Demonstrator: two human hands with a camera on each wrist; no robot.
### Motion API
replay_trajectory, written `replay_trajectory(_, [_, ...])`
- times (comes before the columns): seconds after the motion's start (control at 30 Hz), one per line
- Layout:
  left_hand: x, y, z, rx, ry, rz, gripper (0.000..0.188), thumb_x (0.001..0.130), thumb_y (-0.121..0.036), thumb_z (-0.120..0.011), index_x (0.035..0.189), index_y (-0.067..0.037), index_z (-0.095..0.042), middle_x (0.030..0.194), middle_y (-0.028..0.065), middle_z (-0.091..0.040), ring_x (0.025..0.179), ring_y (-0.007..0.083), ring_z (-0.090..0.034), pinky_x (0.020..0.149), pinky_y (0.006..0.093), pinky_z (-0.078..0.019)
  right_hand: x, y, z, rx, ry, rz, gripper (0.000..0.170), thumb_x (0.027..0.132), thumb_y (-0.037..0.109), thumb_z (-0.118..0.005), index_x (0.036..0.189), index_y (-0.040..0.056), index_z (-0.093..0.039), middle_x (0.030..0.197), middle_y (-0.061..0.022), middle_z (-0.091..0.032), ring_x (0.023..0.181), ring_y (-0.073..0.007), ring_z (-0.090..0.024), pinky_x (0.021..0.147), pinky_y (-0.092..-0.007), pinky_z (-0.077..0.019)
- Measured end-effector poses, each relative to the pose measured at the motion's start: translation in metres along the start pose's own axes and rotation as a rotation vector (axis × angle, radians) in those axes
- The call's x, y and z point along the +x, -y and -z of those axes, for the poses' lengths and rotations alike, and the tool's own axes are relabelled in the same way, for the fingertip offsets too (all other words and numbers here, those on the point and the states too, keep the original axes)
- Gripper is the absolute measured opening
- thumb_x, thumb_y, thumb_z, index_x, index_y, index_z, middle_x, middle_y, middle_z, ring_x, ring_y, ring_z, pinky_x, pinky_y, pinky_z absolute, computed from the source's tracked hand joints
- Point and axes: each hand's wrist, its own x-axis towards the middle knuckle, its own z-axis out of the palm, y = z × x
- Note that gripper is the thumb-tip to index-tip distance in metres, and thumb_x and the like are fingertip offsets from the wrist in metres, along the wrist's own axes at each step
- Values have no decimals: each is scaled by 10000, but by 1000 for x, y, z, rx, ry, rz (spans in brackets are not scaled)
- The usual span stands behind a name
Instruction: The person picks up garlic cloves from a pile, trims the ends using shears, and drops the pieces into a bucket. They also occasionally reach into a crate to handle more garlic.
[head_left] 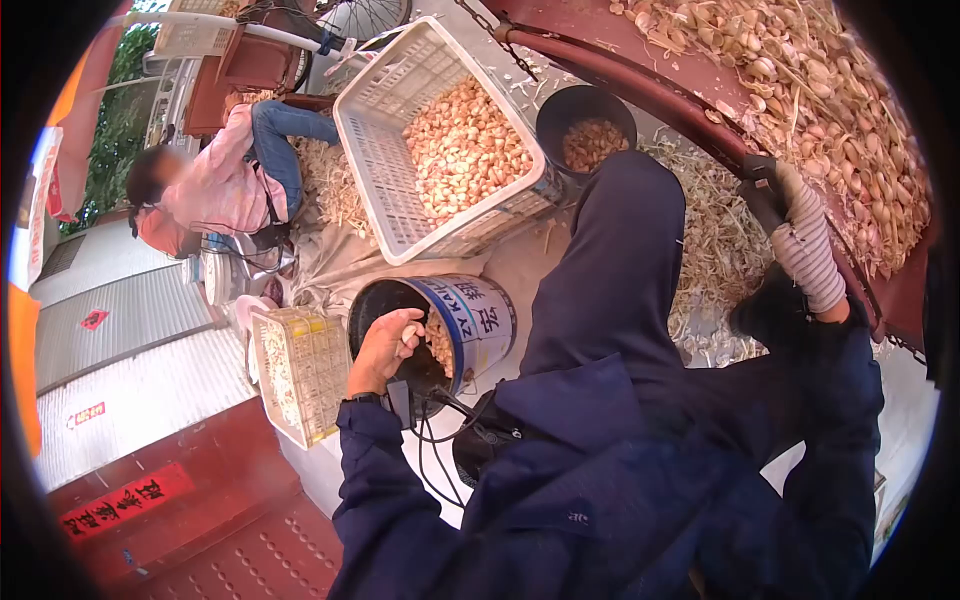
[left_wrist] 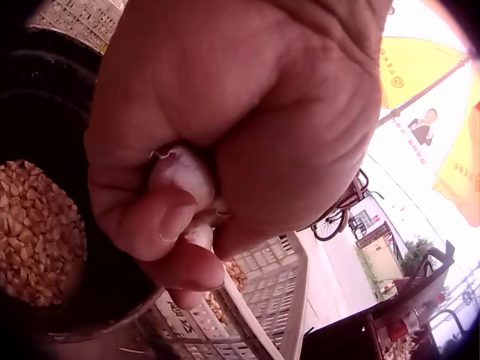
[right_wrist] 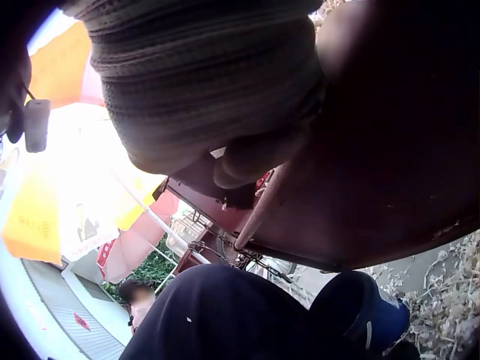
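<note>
My left hand is over the mouth of a blue and white bucket, which holds loose garlic cloves. Its fingers curl round pale garlic cloves, pinched against the thumb in the left wrist view. My right hand, in a striped knitted covering, is at the rim of a red cart heaped with garlic cloves. In the right wrist view, its fingers are shaded and partly hidden, so I cannot tell whether they hold anything.
A large white crate of garlic cloves stands ahead, with a dark bucket beside it. Left of my bucket is a smaller crate. Dry husks cover ground beside the cart. Another person sits at the far left.
</note>
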Motion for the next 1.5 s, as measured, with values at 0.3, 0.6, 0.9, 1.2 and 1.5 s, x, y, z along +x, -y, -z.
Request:
replay_trajectory(0.3, [44, -63, -58, -312, 362, -157, 482, 1001, -377, -347, 1124, 49, -537, 967, 173, -597, 763, 187, -596, 457, 191, -423, -2, 19, 3, -87, -64, 215, 279, 827, -17, -611, 1100, -21, -552, 931, -148, -632, 851, -213, -627, 766, -315, -486])
replay_trajectory(0.6, [88, -88, -79, -294, 300, -137, 247, 866, -33, -551, 1109, -3, -576, 965, 107, -642, 759, 124, -602, 580, 198, -470, 1, 36, 9, -76, 25, 69, 259, 836, -53, -572, 1091, -11, -562, 841, -87, -596, 774, -171, -582, 726, -283, -475])
replay_trajectory(0.9, [159, -192, -126, 738, -450, -875, 236, 882, -143, -557, 1026, 37, -607, 872, 144, -620, 751, 215, -612, 682, 314, -483, 2, 33, 30, -281, 96, 136, 243, 726, 146, -635, 920, 30, -545, 778, -172, -585, 766, -364, -616, 646, -449, -483])
replay_trajectory(1.2, [43, -295, -425, 973, 133, -1612, 292, 833, -112, -632, 1104, -11, -594, 872, 143, -638, 722, 256, -635, 649, 341, -500, 20, 23, 54, -284, -51, 154, 280, 717, 176, -652, 939, 26, -572, 795, -166, -605, 759, -353, -625, 637, -444, -487])
replay_trajectory(1.5, [60, -280, -464, 1314, 8, -1803, 335, 795, -108, -611, 1126, -115, -557, 922, 126, -570, 781, 335, -614, 644, 433, -497, 8, 16, 69, -266, -111, 92, 271, 655, 141, -649, 890, 20, -592, 764, -184, -606, 718, -362, -622, 614, -451, -495])
